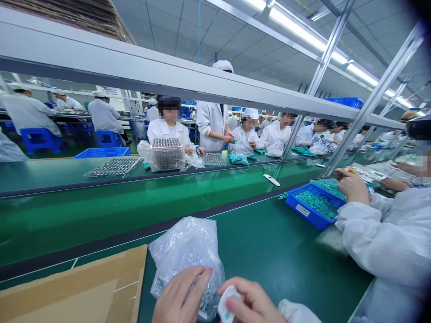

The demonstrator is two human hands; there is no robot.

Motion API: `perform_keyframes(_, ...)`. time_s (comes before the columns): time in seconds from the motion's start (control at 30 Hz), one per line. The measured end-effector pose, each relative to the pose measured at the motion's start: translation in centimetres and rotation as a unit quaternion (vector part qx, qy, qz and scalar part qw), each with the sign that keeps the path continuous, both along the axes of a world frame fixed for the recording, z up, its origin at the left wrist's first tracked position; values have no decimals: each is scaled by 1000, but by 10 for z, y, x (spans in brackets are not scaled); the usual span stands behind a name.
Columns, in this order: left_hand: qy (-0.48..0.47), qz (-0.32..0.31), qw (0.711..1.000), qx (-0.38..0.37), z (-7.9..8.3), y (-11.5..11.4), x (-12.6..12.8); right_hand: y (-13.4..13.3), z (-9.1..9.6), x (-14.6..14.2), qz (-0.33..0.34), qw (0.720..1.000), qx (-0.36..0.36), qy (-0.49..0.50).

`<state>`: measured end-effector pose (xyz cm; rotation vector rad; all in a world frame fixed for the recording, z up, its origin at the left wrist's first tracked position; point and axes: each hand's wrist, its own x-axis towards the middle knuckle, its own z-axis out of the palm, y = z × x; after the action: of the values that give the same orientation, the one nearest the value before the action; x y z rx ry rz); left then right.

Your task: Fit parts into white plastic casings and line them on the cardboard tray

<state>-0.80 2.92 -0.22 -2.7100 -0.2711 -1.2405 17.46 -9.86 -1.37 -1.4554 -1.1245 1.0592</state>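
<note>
Clear polythene bag [185, 251], crumpled, holding many small silvery parts, too small to identify; lies slumped near the front edge of the green workbench [286, 255]. Small white plastic piece [226, 306], rounded, with a green mark, sits just beside the bag's lower right corner, raised off the bench.

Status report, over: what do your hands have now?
Left hand on clear plastic bag. Right hand pinching small white part. Cardboard sheet at left.
</note>
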Motion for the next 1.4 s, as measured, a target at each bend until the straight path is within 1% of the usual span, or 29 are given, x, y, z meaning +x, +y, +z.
perform_keyframes(0.07, -11, 9, 1000, -3, 0, 4, -4, 19, -2, -31, 20, 997, 37, 58)
perform_keyframes(0.1, -20, 16, 1000, -10, 1, 5, -6, 28, 0, -42, 27, 995, 51, 86)
perform_keyframes(0.17, -48, 33, 998, -40, 2, 7, -9, 42, 5, -55, 29, 988, 68, 133)
perform_keyframes(0.27, -113, 68, 984, -117, 9, 7, -10, 50, 12, -57, 3, 982, 66, 178)
perform_keyframes(0.37, -182, 108, 961, -179, 16, 5, -8, 49, 14, -50, -25, 977, 44, 209)
perform_keyframes(0.43, -201, 113, 951, -204, 20, 3, -7, 45, 13, -46, -35, 969, 26, 242)
perform_keyframes(0.5, -197, 101, 949, -222, 22, -1, -5, 42, 13, -45, -44, 966, 19, 253)
perform_keyframes(0.53, -194, 93, 950, -228, 24, -3, -4, 41, 13, -44, -52, 970, 23, 238)
perform_keyframes(0.63, -207, 81, 943, -246, 29, -13, 0, 37, 17, -43, -78, 986, 56, 136)
perform_keyframes(0.7, -216, 62, 940, -259, 33, -19, 4, 35, 18, -41, -73, 992, 63, 78)
perform_keyframes(0.8, -204, 23, 942, -265, 39, -25, 10, 33, 16, -37, -62, 996, 60, 29)
perform_keyframes(0.83, -199, 19, 943, -264, 39, -26, 12, 32, 14, -37, -64, 996, 61, 15)
perform_keyframes(0.9, -189, 27, 945, -264, 39, -27, 13, 31, 11, -37, -65, 996, 59, -15)
perform_keyframes(1.0, -175, 51, 947, -266, 35, -29, 14, 28, 10, -39, -49, 996, 42, -61)
perform_keyframes(1.1, -166, 66, 946, -272, 31, -29, 14, 26, 15, -41, -56, 993, 54, -91)
perform_keyframes(1.23, -145, 76, 949, -270, 29, -30, 15, 26, 21, -43, -56, 992, 58, -97)
perform_keyframes(1.3, -135, 81, 953, -258, 29, -30, 15, 27, 21, -42, -53, 992, 58, -98)
perform_keyframes(1.4, -125, 91, 965, -213, 28, -31, 15, 26, 18, -41, -50, 991, 69, -102)
